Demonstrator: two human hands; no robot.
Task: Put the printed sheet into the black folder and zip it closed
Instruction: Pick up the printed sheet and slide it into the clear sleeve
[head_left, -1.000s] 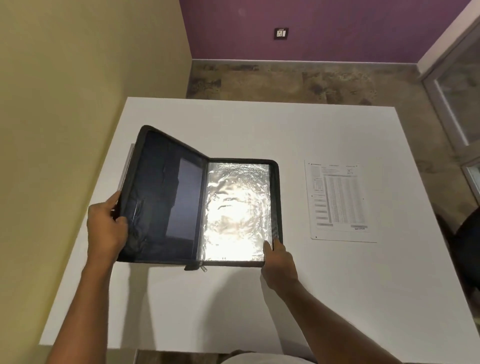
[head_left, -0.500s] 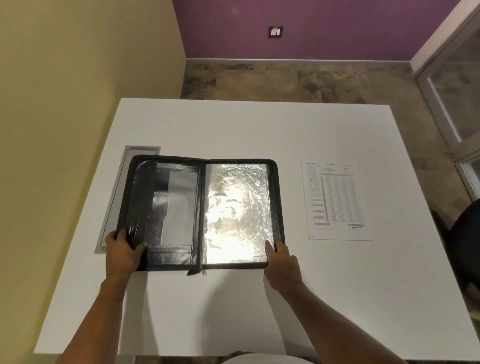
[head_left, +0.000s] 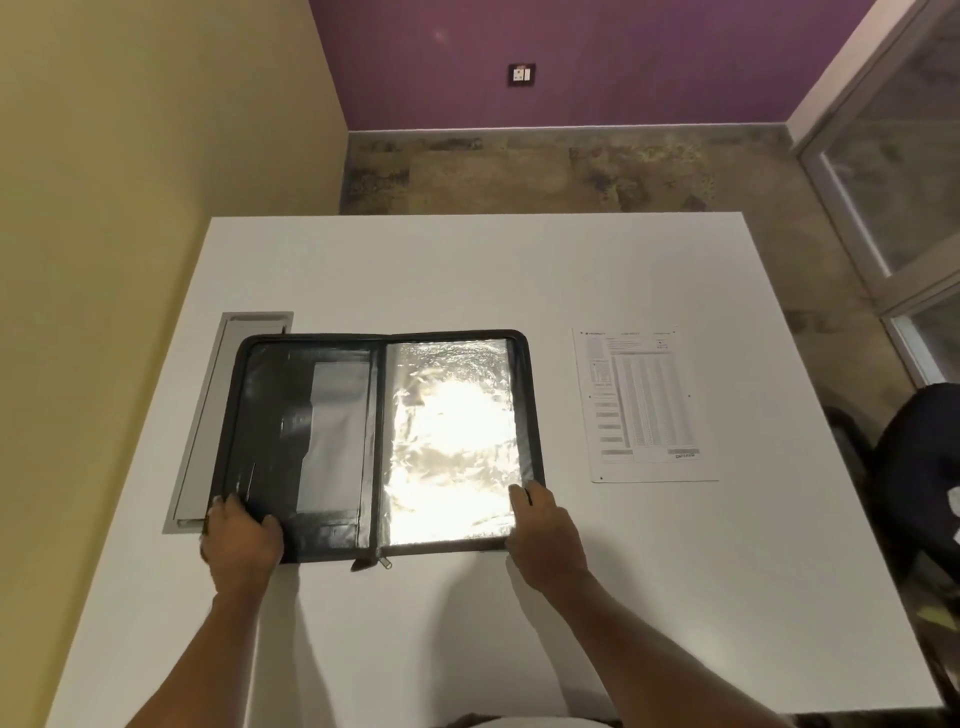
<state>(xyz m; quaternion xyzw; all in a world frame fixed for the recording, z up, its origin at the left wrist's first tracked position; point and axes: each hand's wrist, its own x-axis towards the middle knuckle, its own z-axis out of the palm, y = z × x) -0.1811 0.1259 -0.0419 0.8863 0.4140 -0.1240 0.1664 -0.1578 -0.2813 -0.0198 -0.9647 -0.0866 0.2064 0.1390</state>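
Observation:
The black folder (head_left: 270, 415) lies open and flat on the white table (head_left: 467, 270). Its left half shows dark pockets; its right half holds a shiny clear sleeve (head_left: 452, 441) that glares with reflected light. The zip pull (head_left: 385, 562) hangs at the near end of the spine. My left hand (head_left: 241, 540) grips the folder's near left corner. My right hand (head_left: 543, 530) rests on the near right corner, fingertips on the sleeve's edge. The printed sheet (head_left: 644, 402) lies flat on the table to the right of the folder, apart from it and from both hands.
A grey cable hatch (head_left: 208, 415) is set into the table just left of the folder, partly under it. A dark chair (head_left: 919, 467) stands past the table's right edge. A yellow wall runs along the left side.
My left hand has lowered the raised left cover until the folder lies flat and open. It slid toward the near left corner. My right hand and the sheet stayed in place.

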